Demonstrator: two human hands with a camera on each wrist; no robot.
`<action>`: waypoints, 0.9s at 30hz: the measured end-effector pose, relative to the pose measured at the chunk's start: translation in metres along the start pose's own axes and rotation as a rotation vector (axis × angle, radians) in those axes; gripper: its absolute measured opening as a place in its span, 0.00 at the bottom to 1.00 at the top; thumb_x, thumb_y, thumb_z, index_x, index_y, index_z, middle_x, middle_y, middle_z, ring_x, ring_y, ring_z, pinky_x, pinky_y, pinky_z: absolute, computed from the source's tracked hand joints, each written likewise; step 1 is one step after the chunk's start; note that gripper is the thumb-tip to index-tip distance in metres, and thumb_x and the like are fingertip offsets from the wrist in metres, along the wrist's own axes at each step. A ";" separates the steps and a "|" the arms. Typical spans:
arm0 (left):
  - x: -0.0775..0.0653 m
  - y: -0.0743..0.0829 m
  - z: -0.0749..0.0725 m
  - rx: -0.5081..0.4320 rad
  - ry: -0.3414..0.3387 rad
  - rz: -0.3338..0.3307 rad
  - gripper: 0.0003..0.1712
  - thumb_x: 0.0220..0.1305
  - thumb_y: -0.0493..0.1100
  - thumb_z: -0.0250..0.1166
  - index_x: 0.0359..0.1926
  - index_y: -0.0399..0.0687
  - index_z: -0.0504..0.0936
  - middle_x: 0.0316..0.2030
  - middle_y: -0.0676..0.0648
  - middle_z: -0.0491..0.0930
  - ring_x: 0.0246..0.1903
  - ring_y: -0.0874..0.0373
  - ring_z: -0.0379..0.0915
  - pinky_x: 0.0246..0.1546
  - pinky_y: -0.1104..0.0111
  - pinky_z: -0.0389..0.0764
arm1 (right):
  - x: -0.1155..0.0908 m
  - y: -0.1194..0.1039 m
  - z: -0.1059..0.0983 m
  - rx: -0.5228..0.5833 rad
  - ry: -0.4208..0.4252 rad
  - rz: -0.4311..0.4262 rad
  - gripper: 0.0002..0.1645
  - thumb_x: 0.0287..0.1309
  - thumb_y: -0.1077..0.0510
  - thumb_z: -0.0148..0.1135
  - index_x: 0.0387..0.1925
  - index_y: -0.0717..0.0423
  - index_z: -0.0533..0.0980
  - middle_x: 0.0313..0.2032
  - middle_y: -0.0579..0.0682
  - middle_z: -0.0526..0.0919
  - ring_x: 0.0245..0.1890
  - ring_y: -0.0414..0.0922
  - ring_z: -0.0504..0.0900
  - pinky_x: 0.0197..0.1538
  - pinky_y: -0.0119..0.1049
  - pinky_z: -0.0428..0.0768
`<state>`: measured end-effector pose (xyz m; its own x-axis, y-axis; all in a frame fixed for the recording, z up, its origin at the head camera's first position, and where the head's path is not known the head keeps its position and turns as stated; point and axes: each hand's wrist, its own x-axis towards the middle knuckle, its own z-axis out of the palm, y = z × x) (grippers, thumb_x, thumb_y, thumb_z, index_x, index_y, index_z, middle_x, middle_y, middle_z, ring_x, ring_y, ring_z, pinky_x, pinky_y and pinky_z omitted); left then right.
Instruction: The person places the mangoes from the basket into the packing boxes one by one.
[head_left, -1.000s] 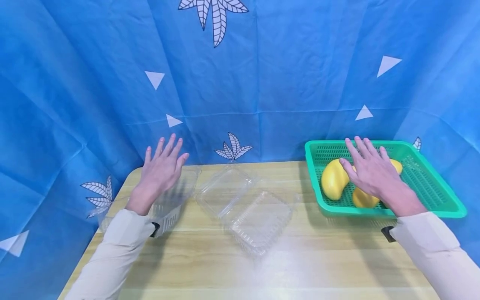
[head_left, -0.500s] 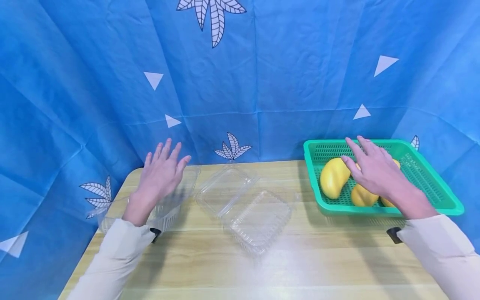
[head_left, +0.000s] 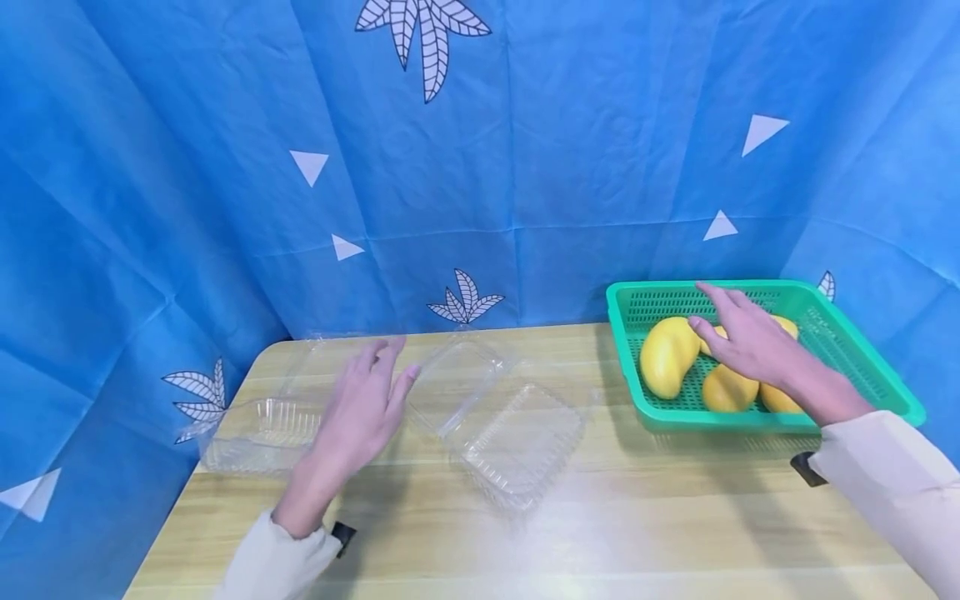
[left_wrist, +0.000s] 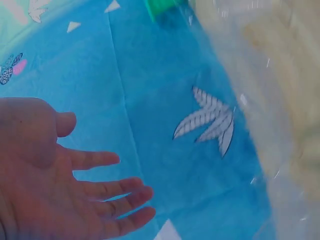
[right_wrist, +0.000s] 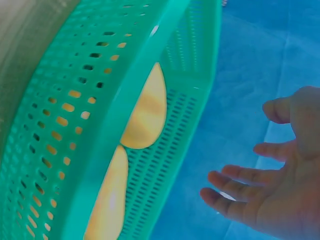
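Observation:
My left hand (head_left: 358, 417) hovers over the left part of the table, its fingers extended and empty. Under and beside it stands a clear plastic clamshell box (head_left: 251, 442), partly hidden by the hand. A second clear clamshell box (head_left: 525, 446) lies opened out in the middle. My right hand (head_left: 757, 346) is held over the green basket (head_left: 621, 354), fingers loosely straight with nothing in them. Several yellow mangoes (head_left: 667, 358) lie in the basket, some partly covered by that hand. In the right wrist view, two mangoes (right_wrist: 150, 112) show behind the basket wall, apart from the fingers.
A wooden table (head_left: 622, 533) carries the boxes and the basket. Blue cloth (head_left: 600, 150) with leaf and triangle prints hangs behind and at both sides, right up to the table's back edge.
My left hand has shifted right and toward me, uncovering more of the left box. The right hand has turned slightly onto its edge over the basket.

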<state>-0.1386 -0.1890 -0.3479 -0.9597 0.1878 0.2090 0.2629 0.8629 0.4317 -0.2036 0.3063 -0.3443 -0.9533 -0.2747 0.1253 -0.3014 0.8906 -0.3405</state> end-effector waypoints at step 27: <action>-0.069 0.015 0.106 -0.260 -0.164 -0.284 0.46 0.74 0.74 0.43 0.38 0.32 0.80 0.68 0.31 0.68 0.66 0.32 0.66 0.65 0.41 0.68 | 0.049 0.023 0.025 0.283 -0.474 0.370 0.59 0.74 0.39 0.49 0.73 0.79 0.28 0.30 0.63 0.71 0.22 0.49 0.68 0.35 0.45 0.77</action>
<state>-0.0788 -0.1390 -0.4485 -0.9952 0.0496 -0.0842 -0.0189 0.7478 0.6636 -0.2580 0.3042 -0.3691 -0.8802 -0.1561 -0.4481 0.1160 0.8449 -0.5222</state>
